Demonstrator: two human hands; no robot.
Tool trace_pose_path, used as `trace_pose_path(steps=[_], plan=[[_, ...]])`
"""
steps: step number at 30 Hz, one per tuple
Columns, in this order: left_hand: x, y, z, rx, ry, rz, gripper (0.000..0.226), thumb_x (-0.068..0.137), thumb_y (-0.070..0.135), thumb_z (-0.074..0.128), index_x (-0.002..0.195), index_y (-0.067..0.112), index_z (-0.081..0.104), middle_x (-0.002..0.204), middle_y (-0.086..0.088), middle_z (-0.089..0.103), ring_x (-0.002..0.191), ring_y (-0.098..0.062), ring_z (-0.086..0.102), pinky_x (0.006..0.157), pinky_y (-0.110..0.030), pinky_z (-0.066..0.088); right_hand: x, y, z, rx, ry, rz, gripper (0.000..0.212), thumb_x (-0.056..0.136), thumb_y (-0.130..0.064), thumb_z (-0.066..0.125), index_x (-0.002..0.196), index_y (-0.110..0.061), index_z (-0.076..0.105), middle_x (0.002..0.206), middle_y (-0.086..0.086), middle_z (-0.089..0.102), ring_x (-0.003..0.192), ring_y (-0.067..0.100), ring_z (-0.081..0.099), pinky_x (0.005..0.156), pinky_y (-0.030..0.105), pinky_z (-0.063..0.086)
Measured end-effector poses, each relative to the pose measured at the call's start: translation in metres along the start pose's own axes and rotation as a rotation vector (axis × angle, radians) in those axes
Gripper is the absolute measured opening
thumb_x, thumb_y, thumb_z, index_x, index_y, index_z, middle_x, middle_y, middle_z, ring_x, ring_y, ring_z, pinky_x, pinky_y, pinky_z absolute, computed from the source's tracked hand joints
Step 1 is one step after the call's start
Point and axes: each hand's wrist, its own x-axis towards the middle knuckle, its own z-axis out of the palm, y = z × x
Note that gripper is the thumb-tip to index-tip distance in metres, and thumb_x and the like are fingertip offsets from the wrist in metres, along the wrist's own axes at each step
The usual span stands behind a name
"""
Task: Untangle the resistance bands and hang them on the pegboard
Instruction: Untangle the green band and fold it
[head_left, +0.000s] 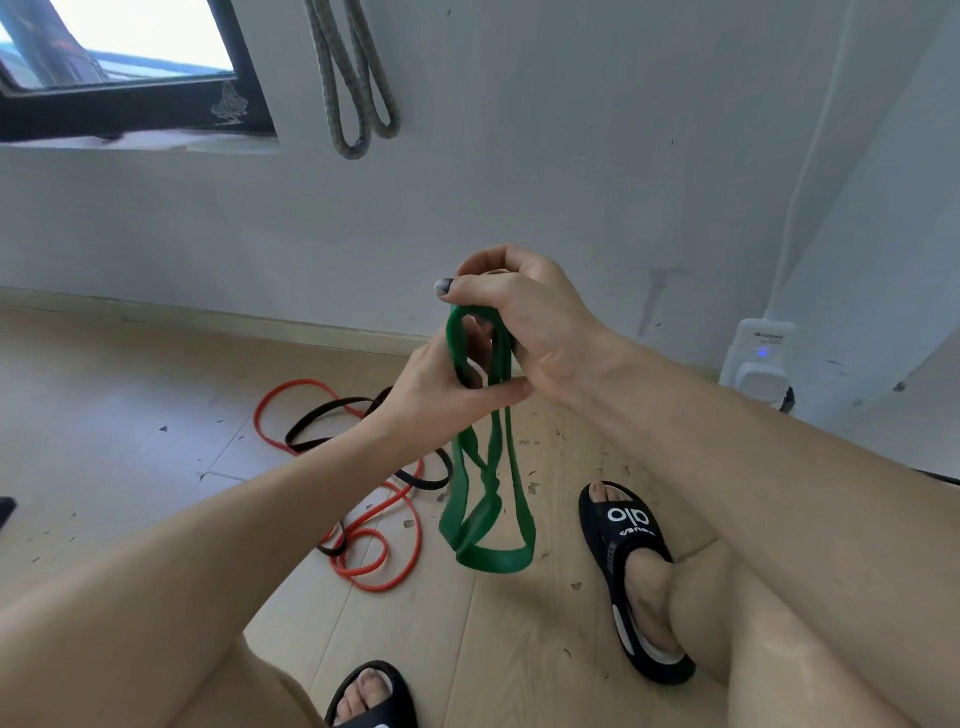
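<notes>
A green resistance band (485, 512) hangs in twisted loops above the wooden floor. My right hand (524, 317) grips its top end, fingers curled over it. Just below, my left hand (441, 387) holds the band's strands between thumb and fingers. On the floor behind lie a red band (374, 564) and a black band (322, 421), tangled with each other. A grey-green braided band (358, 78) hangs in two loops on the white wall above. No pegboard shows in this view.
My feet in black sandals (631, 577) stand on the wooden floor (130, 415), one at the right and one at the bottom edge. A white plugged-in device (758, 358) sits at the wall's base on the right. A dark-framed window (130, 78) is at upper left.
</notes>
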Motion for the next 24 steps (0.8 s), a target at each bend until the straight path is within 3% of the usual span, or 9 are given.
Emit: trace_pose_path(steps=[4,8,10,14,19,22,24], plan=[[0.001,-0.001,0.000,-0.045,-0.059,-0.007,0.026,0.086,0.034,0.077,0.100,0.016,0.066,0.089,-0.009,0.070,0.086,-0.030,0.070,0.080,-0.057,0.058,0.001,-0.003,-0.001,0.192,0.022,0.074,0.027,0.079,0.000,0.075,0.094,-0.014,0.057,0.091,0.012,0.054,0.057,0.013,0.043,0.054,0.028,0.040],[0.000,0.003,-0.007,-0.074,-0.093,-0.022,0.038,0.084,0.043,0.079,0.097,0.009,0.066,0.088,-0.023,0.065,0.084,-0.043,0.064,0.081,-0.062,0.055,0.004,-0.006,-0.007,0.281,0.018,0.095,0.025,0.077,0.006,0.068,0.082,-0.015,0.056,0.091,0.013,0.058,0.060,0.013,0.041,0.052,0.026,0.040],[0.000,0.004,-0.009,-0.065,-0.107,-0.020,0.037,0.083,0.041,0.081,0.098,0.011,0.067,0.088,-0.019,0.066,0.083,-0.037,0.066,0.082,-0.058,0.057,0.005,-0.008,-0.010,0.331,0.006,0.091,0.027,0.076,0.008,0.065,0.068,-0.014,0.054,0.086,0.013,0.056,0.059,0.013,0.040,0.051,0.024,0.039],[-0.003,0.000,-0.009,0.042,-0.140,-0.019,0.021,0.086,0.040,0.080,0.082,0.034,0.059,0.075,0.015,0.063,0.073,-0.008,0.060,0.073,-0.034,0.052,0.008,-0.014,-0.018,0.417,0.021,0.080,0.033,0.076,0.012,0.061,0.059,-0.014,0.049,0.072,0.006,0.056,0.052,0.010,0.040,0.056,0.024,0.035],[-0.002,0.006,-0.013,0.136,-0.126,0.001,0.023,0.092,0.047,0.068,0.104,0.028,0.063,0.094,0.005,0.068,0.096,-0.016,0.064,0.090,-0.048,0.054,0.011,-0.017,-0.030,0.473,0.088,0.087,0.047,0.075,0.017,0.051,0.044,-0.016,0.044,0.059,0.004,0.047,0.049,0.013,0.039,0.056,0.027,0.036],[0.001,0.013,-0.019,0.160,-0.142,0.009,0.032,0.095,0.046,0.066,0.103,0.015,0.060,0.091,-0.003,0.067,0.086,-0.018,0.064,0.081,-0.044,0.055,0.018,-0.015,-0.037,0.540,0.140,0.097,0.046,0.075,0.018,0.049,0.043,-0.015,0.047,0.058,0.004,0.046,0.052,0.015,0.040,0.063,0.030,0.040],[0.002,0.015,-0.023,0.144,-0.167,-0.004,0.026,0.098,0.038,0.065,0.102,0.014,0.057,0.088,0.002,0.072,0.083,-0.010,0.069,0.079,-0.038,0.059,0.022,-0.011,-0.040,0.525,0.140,0.095,0.048,0.075,0.018,0.049,0.042,-0.015,0.049,0.058,0.005,0.047,0.056,0.017,0.042,0.066,0.033,0.044]])
